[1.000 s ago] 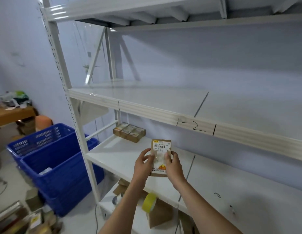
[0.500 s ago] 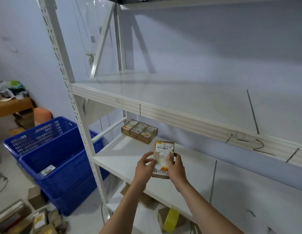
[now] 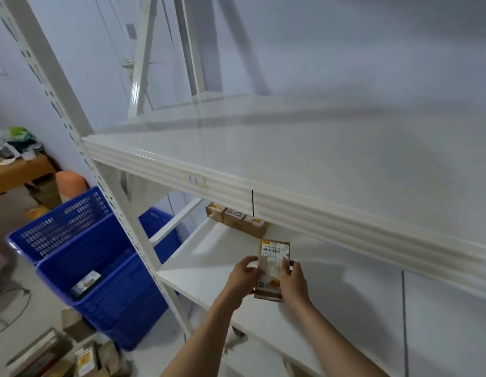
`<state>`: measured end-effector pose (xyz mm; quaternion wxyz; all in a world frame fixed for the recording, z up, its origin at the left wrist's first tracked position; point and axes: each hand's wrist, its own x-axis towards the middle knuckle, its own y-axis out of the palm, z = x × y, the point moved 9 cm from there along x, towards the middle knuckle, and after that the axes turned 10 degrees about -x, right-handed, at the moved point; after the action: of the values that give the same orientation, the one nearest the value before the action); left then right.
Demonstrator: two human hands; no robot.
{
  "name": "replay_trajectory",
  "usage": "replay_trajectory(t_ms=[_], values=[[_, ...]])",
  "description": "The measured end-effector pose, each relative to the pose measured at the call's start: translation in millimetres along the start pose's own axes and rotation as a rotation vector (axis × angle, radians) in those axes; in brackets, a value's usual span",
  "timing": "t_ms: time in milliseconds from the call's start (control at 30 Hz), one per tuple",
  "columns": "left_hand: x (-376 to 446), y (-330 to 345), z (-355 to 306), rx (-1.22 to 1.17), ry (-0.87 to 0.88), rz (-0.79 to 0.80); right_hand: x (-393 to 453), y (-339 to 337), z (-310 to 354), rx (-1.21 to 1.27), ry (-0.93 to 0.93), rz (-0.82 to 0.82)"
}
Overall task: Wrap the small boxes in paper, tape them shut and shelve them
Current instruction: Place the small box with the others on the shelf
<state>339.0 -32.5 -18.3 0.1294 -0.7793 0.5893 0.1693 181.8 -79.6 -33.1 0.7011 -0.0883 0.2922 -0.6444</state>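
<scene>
A small brown paper-wrapped box with a white barcode label and clear tape is held upright between both hands, just above the front of the white lower shelf. My left hand grips its left edge and my right hand grips its right edge, thumbs on the front face. A row of three wrapped boxes sits at the back left of that same shelf, partly hidden under the upper shelf's edge.
A wide white upper shelf juts out above the hands, held by a perforated upright. Blue plastic crates stand on the floor at left. Cardboard boxes litter the floor. A wooden table stands far left.
The view has moved closer to the rack and left along it. The box, still held in both hands, now sits nearer the three shelved boxes.
</scene>
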Motion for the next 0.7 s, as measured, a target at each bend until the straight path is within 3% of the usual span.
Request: replay_trajectory(t_ms=[400, 500, 633, 700], values=[[58.0, -28.5, 15.5, 0.143, -0.145, 0.139, 33.4, 41.6, -11.4, -0.239, 0.145, 0.102], [65.9, -35.1, 21.3, 0.158, -0.135, 0.207, 38.2, 55.1, -26.8, -0.279, 0.211, 0.140], [70.9, -42.5, 28.5, 0.163, -0.091, 0.262, 5.7, 54.3, 7.7, -0.167, 0.222, 0.096], [69.9, -46.0, 22.9, 0.288, -0.005, 0.290, -1.5, 56.4, 13.6, -0.165, 0.201, 0.063]])
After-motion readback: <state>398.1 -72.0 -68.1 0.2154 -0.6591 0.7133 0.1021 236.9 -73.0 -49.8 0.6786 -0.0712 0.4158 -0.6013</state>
